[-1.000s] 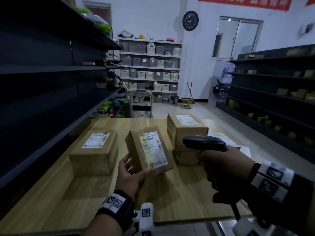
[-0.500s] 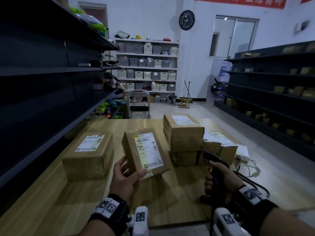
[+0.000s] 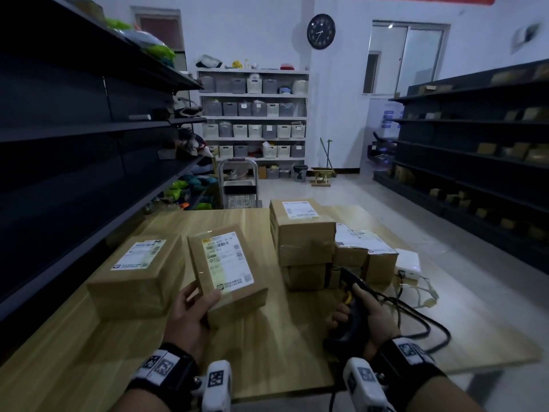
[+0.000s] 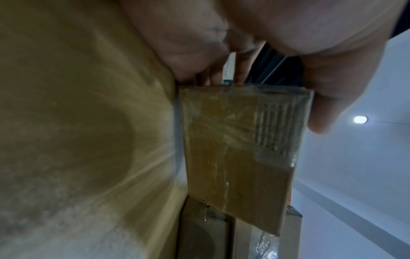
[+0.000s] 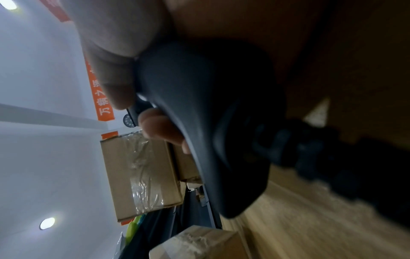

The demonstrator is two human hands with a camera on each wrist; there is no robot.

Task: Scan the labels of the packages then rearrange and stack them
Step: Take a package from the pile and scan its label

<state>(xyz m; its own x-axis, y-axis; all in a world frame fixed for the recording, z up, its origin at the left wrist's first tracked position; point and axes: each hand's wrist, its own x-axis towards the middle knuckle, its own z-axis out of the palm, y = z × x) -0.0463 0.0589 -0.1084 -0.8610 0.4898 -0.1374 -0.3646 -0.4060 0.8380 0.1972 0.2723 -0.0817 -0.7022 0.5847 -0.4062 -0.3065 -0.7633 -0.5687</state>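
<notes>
Package (image 3: 225, 269) with the white label facing up is sitting tilted in the left hand (image 3: 190, 316), whose grip is wrapping round its near corner, just above the tabletop (image 3: 267, 367). Right hand (image 3: 365, 319) is gripping the black scanner (image 3: 353, 310), low by the near side of the two-box stack (image 3: 303, 242). Another labelled box (image 3: 139, 275) is lying just to the left.

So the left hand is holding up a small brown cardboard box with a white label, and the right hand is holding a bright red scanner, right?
Not quite: the scanner is black, not red, as the head view shows. The left hand does hold up a small brown cardboard box with a white label, and the right hand grips the scanner.
</notes>
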